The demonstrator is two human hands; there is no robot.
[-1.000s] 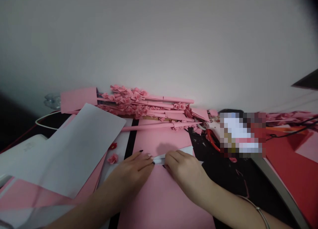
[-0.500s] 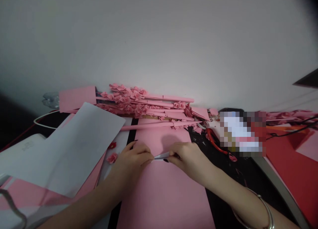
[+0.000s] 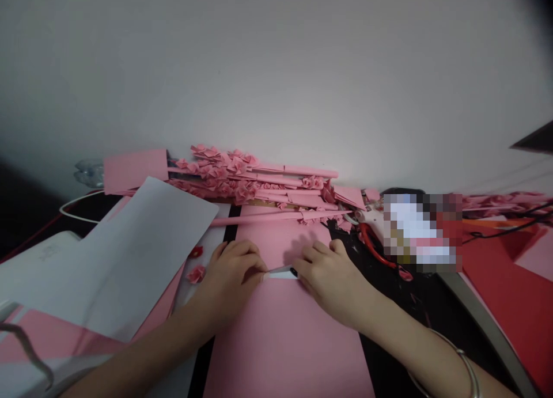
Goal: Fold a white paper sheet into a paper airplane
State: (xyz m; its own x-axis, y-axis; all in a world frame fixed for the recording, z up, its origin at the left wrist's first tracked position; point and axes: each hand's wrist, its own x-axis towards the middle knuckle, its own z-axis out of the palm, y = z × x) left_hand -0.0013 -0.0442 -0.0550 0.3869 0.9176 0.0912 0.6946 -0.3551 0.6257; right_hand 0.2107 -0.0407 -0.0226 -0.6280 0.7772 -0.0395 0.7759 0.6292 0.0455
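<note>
A small white paper strip lies across the long pink sheet, its upper edge raised in a thin fold. My left hand pinches the strip's left end between thumb and fingertips. At the other end, the curled fingers of my right hand grip it, with the thumb hidden. Two small paper flowers, one pink and one dark red, sit just left of my left hand. A bangle circles my right forearm.
Pink paper flowers on rolled stems lie along the wall. White paper covers the left side. Red-handled scissors and a blurred-out object are at right, beside red sheets.
My right hand's fingers have shifted and spread a little at the strip's right end, and more of the white strip shows. My left hand has barely moved.
</note>
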